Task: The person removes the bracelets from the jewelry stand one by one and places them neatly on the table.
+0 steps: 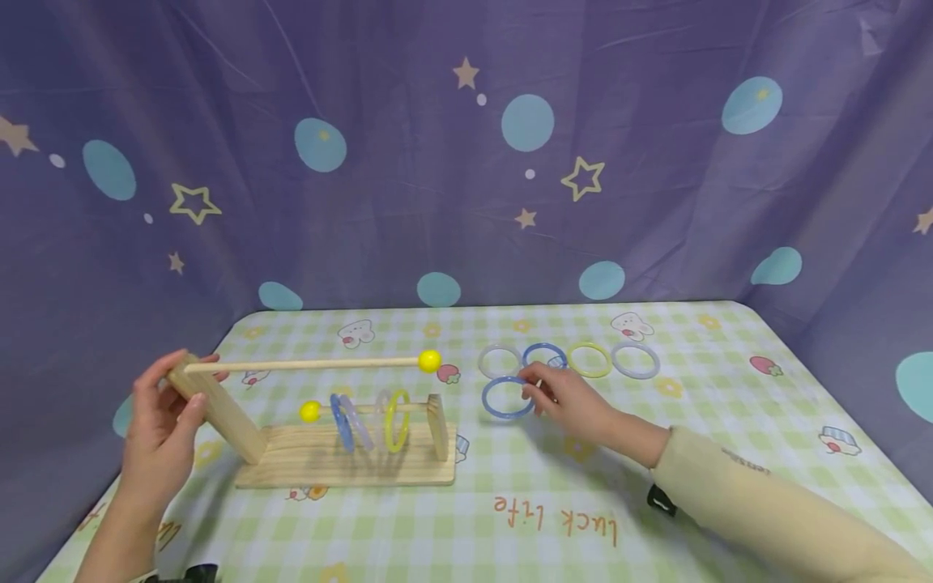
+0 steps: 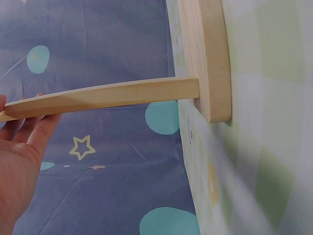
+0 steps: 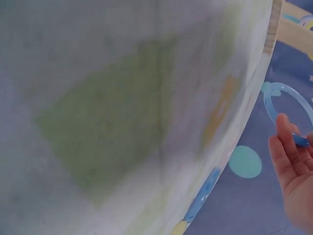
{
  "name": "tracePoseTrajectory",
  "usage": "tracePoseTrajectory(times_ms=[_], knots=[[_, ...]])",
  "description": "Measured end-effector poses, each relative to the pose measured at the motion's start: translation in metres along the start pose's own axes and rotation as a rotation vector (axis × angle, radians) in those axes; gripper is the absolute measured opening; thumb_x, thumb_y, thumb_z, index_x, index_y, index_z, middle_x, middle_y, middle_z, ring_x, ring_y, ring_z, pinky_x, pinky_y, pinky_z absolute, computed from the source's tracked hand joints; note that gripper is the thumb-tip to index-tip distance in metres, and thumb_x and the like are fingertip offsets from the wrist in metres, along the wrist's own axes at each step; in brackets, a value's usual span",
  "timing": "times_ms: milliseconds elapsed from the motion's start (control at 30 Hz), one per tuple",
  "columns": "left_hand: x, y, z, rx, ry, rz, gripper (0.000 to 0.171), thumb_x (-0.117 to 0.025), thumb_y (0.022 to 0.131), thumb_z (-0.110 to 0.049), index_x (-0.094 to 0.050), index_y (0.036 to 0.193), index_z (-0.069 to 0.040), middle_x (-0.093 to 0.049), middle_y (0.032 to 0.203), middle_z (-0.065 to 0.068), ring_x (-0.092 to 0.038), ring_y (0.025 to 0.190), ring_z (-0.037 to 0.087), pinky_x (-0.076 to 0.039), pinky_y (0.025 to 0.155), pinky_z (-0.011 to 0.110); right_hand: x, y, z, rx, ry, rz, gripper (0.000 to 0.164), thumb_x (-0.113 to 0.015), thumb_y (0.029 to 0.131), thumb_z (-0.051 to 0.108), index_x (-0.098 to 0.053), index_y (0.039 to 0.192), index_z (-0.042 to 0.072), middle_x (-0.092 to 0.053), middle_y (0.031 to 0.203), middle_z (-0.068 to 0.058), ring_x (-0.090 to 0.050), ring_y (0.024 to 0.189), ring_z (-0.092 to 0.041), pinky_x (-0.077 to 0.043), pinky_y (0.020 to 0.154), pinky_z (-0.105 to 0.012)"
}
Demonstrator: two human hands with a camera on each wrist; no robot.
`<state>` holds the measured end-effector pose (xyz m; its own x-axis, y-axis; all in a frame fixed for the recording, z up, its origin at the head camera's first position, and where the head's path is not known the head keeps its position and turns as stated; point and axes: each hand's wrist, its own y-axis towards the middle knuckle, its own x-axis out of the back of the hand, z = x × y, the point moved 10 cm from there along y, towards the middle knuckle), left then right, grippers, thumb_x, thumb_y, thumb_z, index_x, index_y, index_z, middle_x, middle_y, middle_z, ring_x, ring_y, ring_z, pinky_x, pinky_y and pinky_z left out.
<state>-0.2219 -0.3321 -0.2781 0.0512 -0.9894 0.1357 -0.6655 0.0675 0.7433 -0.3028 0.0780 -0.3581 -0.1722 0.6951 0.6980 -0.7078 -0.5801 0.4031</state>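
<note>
1. At eight o'clock in the head view, the left hand (image 1: pixel 160 429) grips the top of a pale wooden upright (image 1: pixel 227 414), fingers curled round it.
2. Between four and five o'clock from centre, the right hand (image 1: pixel 572 403) pinches a translucent blue ring (image 1: pixel 508 416), which extends toward nine o'clock from those fingers.
3. At that ring's ten o'clock sits a round yellow ball (image 1: pixel 430 361).
</note>
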Motion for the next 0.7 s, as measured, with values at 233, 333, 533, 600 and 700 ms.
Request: tracePoseTrajectory(times_ms=[233, 333, 533, 600, 700], knots=[[0.0, 0.001, 0.0, -0.013, -0.009, 0.013, 0.053, -0.033, 0.094, 0.021, -0.024, 0.144, 0.004, -0.052, 0.135, 0.01, -0.057, 0.115, 0.014, -0.044, 0.09, 0.014, -0.005, 0.005, -0.015, -0.038, 0.01, 0.034, 0.012, -0.055, 0.098, 0.001, -0.06, 0.108, -0.003, -0.067, 0.085, -0.01, -0.064, 0.061, -0.017, -0.051, 0.062, -0.026], [0.0, 0.0, 0.001, -0.008, -0.001, 0.01, 0.053, -0.033, 0.094, 0.021, -0.024, 0.144, 0.004, -0.052, 0.135, 0.009, -0.057, 0.116, 0.014, -0.044, 0.089, 0.014, -0.007, 0.008, -0.018, -0.038, 0.015, 0.047, 0.012, -0.055, 0.098, 0.0, -0.06, 0.107, -0.003, -0.067, 0.084, -0.009, -0.064, 0.06, -0.016, -0.051, 0.062, -0.026], [0.0, 0.0, 0.0, 0.0, 0.062, 0.017, 0.053, -0.033, 0.095, 0.02, -0.022, 0.145, 0.005, -0.051, 0.136, 0.009, -0.056, 0.117, 0.012, -0.044, 0.09, 0.014, -0.01, 0.013, -0.028, -0.056, 0.018, 0.069, 0.012, -0.054, 0.097, -0.001, -0.059, 0.108, -0.004, -0.065, 0.082, -0.007, -0.062, 0.059, -0.014, -0.049, 0.059, -0.025], [0.001, -0.001, 0.001, 0.022, 0.088, 0.004, 0.053, -0.034, 0.096, 0.019, -0.022, 0.145, 0.004, -0.052, 0.135, 0.006, -0.056, 0.117, 0.011, -0.044, 0.089, 0.013, -0.011, 0.015, -0.034, -0.069, 0.015, 0.075, 0.012, -0.055, 0.097, -0.001, -0.059, 0.107, -0.004, -0.065, 0.081, -0.006, -0.061, 0.058, -0.014, -0.049, 0.056, -0.025], [0.001, -0.001, 0.002, 0.027, 0.064, -0.004, 0.052, -0.033, 0.096, 0.019, -0.023, 0.145, 0.005, -0.053, 0.135, 0.006, -0.056, 0.116, 0.012, -0.044, 0.088, 0.013, -0.012, 0.019, -0.042, -0.108, 0.006, 0.082, 0.011, -0.056, 0.097, 0.0, -0.061, 0.106, -0.004, -0.065, 0.078, -0.006, -0.06, 0.057, -0.013, -0.048, 0.054, -0.025]])
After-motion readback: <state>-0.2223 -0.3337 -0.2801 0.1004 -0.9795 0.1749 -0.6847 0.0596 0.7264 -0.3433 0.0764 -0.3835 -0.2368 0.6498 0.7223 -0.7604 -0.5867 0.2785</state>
